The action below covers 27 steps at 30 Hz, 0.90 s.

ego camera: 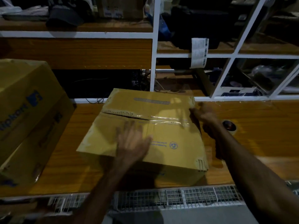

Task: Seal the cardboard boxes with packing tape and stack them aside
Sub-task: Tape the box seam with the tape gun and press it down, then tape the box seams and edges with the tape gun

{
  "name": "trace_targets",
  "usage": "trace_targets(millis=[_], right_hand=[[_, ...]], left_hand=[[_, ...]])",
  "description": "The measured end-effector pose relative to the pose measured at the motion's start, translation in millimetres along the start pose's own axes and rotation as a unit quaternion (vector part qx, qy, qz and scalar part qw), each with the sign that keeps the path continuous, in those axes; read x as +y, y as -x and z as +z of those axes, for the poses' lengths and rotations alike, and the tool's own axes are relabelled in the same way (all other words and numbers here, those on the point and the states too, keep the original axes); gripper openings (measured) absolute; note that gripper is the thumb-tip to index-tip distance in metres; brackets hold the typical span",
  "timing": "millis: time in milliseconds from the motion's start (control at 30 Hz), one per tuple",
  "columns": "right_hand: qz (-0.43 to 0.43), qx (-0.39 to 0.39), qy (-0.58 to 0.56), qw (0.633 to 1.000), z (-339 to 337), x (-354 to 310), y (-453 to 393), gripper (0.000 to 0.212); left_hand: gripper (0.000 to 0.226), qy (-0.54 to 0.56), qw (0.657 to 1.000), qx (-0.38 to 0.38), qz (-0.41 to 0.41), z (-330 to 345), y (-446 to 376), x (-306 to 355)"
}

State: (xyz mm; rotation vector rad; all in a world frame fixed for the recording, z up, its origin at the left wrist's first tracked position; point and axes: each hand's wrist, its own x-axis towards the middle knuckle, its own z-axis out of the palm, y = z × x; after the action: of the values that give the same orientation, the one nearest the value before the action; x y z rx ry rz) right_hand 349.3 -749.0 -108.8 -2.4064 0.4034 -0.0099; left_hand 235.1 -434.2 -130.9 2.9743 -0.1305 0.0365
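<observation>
Left hand (132, 141) flat on box (169, 135), right hand (204, 115) seemingly at tape (168, 119).

- This looks like a stockroom or packing area of a small shop or online seller, dimly lit.
- White-framed shelves (154, 46) with wooden boards fill the wall behind, crowded with folded clothes (24, 12), a dark cap (64, 15) and bagged goods (262, 75).
- A strip of printed shipping labels (199, 53) with barcodes hangs from a shelf edge.
- A wooden worktop (258, 143) carries a brown cardboard box (161, 139) with clear tape along part of its seam.
- At the left stand stacked shipping boxes (27, 110) with blue print.
- Loose cables (95, 99) trail at the back of the worktop.
- A wire mesh rack (178, 198) runs below its front edge.
</observation>
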Motion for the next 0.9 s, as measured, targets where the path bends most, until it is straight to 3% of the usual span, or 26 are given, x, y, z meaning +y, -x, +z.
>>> trace_targets(millis=[133,333,433,600,767,900], right_hand=[[-0.171,-0.056,0.107,0.978,3,-20,-61,0.021],[-0.216,-0.050,0.066,0.973,21,-1,-94,0.035],[-0.223,-0.038,0.038,0.973,21,24,-96,0.051],[-0.194,-0.007,0.036,0.980,4,48,-30,0.047],[-0.176,0.065,0.116,0.975,1,81,58,0.051],[-0.171,0.120,0.118,0.971,12,95,132,0.058]], left_hand=[[0.096,0.033,0.995,-0.058,0.068,19,18,109],[0.092,0.032,0.995,-0.066,0.073,33,31,176],[0.091,0.013,0.994,-0.075,0.080,32,45,166],[0.090,0.033,0.986,-0.090,0.138,15,79,127],[0.095,0.106,0.968,-0.140,0.181,-7,116,59],[0.076,0.155,0.963,-0.150,0.163,-20,140,-4]])
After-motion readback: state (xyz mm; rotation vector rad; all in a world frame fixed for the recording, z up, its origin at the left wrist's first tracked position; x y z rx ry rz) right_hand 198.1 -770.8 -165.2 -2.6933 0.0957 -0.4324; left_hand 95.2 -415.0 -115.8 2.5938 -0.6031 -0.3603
